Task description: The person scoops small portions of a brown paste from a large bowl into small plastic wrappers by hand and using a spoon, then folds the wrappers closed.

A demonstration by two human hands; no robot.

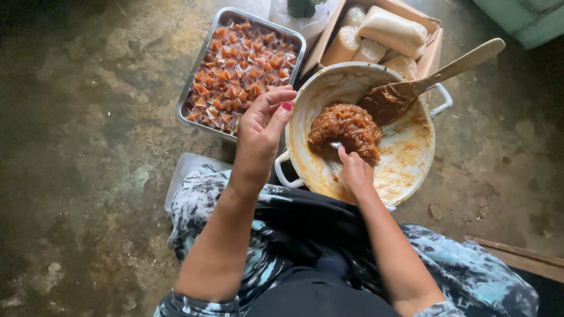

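Paste (346, 130) sits mid-pot (305, 100), at 12 o'clock off my right hand (354, 171), which is clenched on a small spoon (335, 144) dug into it. Left hand (261, 126) released, hovering at 9, tray (194, 82) beyond. Right is nearer.

The person wears a garment with a blue, white and black tie-dye pattern and short sleeves. Both forearms are bare. The left hand (261, 126) has red nail polish.
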